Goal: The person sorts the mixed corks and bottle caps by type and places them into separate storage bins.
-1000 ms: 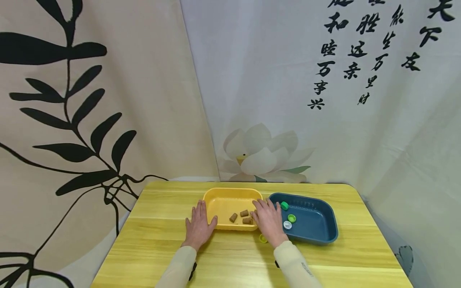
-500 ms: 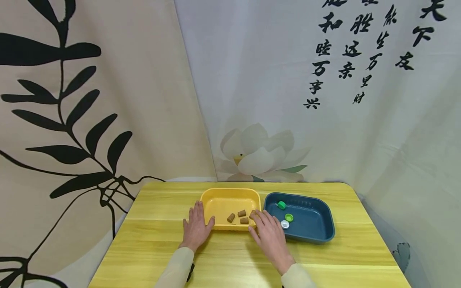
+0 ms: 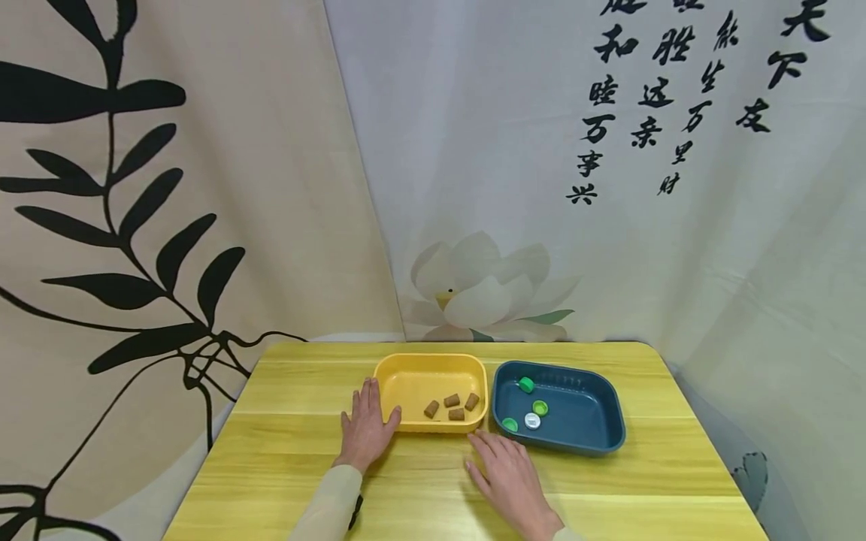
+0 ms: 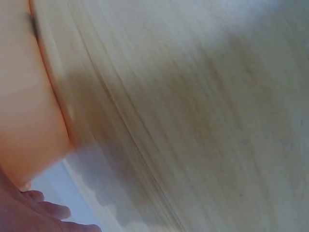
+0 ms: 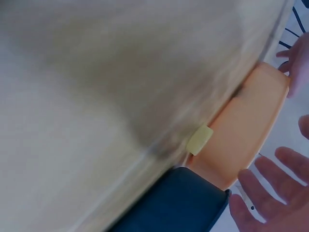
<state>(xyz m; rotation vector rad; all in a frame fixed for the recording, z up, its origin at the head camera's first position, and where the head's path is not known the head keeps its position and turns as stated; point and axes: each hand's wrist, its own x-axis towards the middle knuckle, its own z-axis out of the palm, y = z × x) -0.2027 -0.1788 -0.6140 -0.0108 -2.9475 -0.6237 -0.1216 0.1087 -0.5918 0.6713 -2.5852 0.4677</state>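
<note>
In the head view, my left hand (image 3: 365, 432) rests with straight fingers against the left side of the yellow tray (image 3: 429, 368). Several brown corks lie in that tray, among them one cork (image 3: 472, 402) at its right end. My right hand (image 3: 507, 477) hovers over the table in front of the two trays, fingers loosely extended and holding nothing. A yellow bottle cap (image 5: 199, 140) shows in the right wrist view, on the table by the yellow tray's front wall; my right fingers hide it in the head view.
The dark blue tray (image 3: 612, 421) stands right of the yellow one. Inside it are a white bottle cap (image 3: 532, 421) and several green caps, one green cap (image 3: 510, 425) at the near left corner. A printed cloth (image 3: 710, 248) hangs behind the wooden table (image 3: 304, 421).
My right hand has drawn back from the yellow tray's right end toward the table's front, uncovering a cork and a green cap. My left hand stays at the tray. The view shifts slightly.
</note>
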